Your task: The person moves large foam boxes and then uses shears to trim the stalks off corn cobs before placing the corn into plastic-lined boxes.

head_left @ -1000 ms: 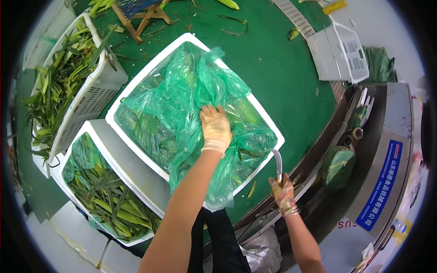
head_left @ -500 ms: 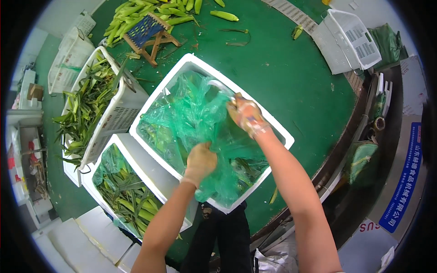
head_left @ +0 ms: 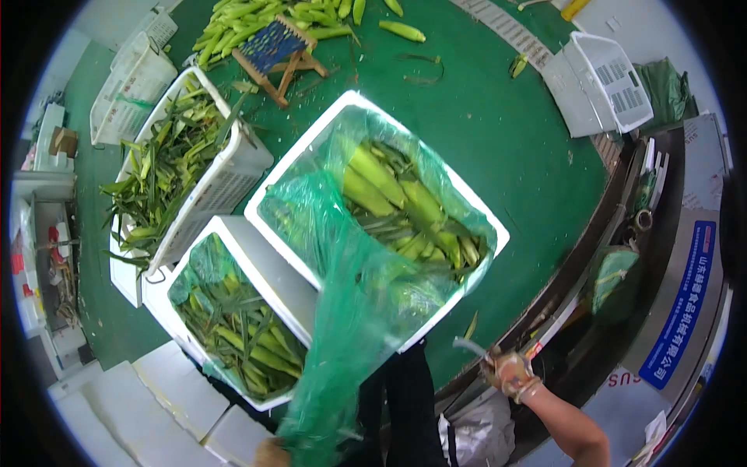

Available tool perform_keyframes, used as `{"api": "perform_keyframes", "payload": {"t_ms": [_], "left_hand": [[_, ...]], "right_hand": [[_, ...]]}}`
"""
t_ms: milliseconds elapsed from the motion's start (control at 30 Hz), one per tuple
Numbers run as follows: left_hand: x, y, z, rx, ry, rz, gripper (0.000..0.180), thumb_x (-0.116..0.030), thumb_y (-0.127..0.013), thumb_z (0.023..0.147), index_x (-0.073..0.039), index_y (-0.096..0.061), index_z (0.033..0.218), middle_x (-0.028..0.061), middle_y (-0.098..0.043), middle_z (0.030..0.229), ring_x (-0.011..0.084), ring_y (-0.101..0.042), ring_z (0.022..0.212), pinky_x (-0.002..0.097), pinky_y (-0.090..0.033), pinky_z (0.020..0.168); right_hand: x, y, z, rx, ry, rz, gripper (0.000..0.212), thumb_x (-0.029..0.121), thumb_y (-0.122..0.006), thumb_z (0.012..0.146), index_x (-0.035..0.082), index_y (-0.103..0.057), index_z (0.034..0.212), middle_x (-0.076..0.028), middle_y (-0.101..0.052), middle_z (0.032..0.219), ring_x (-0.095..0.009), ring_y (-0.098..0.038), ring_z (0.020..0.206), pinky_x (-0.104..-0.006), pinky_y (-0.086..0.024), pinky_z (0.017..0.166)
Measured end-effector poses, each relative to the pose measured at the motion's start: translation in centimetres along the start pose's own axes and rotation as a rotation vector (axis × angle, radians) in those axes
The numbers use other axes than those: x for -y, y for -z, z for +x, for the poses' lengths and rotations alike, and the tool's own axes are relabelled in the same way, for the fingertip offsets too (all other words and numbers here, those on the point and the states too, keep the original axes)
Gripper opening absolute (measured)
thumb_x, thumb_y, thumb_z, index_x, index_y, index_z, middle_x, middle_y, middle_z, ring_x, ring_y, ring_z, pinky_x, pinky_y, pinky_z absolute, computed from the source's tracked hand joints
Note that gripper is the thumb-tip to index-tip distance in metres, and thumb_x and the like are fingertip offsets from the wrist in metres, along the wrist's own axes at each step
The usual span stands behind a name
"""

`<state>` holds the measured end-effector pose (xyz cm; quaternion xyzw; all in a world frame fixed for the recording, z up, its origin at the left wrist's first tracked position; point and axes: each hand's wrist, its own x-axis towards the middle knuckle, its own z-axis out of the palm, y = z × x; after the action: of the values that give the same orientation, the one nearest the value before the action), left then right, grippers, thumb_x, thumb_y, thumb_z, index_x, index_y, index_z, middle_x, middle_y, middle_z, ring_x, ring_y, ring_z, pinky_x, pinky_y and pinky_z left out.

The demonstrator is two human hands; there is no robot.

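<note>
A white foam box [head_left: 311,267] in the middle is lined with a thin green plastic bag [head_left: 331,366]. Green-husked corn ears [head_left: 424,206] show through its opening on the right side. The bag's loose end stretches over the near edge toward me, and my left hand [head_left: 272,451] grips it low in the picture, partly cut off and blurred. My right hand [head_left: 512,375] is at the lower right, away from the box, its fingers closed round a thin, pale, curved strip [head_left: 469,346] whose kind I cannot make out.
A second foam box [head_left: 276,311] with corn and leaves adjoins on the left. Beyond it stands a white crate [head_left: 206,194] full of husks. A folding stool [head_left: 280,58] and a corn pile [head_left: 233,23] are at the back. A dark curved machine edge [head_left: 576,288] runs along the right.
The bag has been pulled off the corn toward me, uncovering the ears. My left hand has moved down to the lower edge; my right hand has left the box for the lower right.
</note>
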<state>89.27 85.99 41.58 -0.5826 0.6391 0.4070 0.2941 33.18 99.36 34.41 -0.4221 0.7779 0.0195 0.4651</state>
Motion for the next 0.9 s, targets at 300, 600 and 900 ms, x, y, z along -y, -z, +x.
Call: {"api": "perform_keyframes", "payload": {"t_ms": [300,600,900], "left_hand": [[11.6,6.4,-8.8,-0.192,-0.008,0.572,0.019,-0.028,-0.061,0.078,-0.009,-0.062,0.075,0.0093,-0.058,0.067,0.0314,-0.056,0.058,0.0421,-0.042,0.052],[-33.6,11.3,30.2,-0.562,-1.143,0.697,0.018,-0.012,-0.054,0.071,-0.003,-0.064,0.083,0.0156,-0.051,0.123,0.0334,-0.045,0.116,0.0482,-0.034,0.097],[-34.2,11.9,36.4,-0.014,-1.016,0.883,0.015,-0.014,-0.061,0.068,-0.004,-0.065,0.077,0.0139,-0.065,0.079,0.0309,-0.061,0.076,0.0385,-0.048,0.077]], "right_hand": [[11.8,1.7,13.0,-0.449,0.179,0.087,0.024,0.025,-0.062,0.083,0.006,-0.050,0.093,-0.015,-0.059,0.066,-0.035,-0.062,0.065,-0.0403,-0.049,0.055],[11.0,-4.5,18.7,-0.344,0.268,-0.091,0.023,0.025,-0.057,0.082,0.004,-0.056,0.092,-0.018,-0.063,0.075,-0.035,-0.064,0.074,-0.0420,-0.051,0.065],[13.3,-0.9,15.8,-0.534,-0.064,0.436,0.013,0.015,-0.055,0.087,0.003,-0.056,0.083,-0.011,-0.058,0.069,-0.025,-0.060,0.059,-0.0352,-0.046,0.050]]}}
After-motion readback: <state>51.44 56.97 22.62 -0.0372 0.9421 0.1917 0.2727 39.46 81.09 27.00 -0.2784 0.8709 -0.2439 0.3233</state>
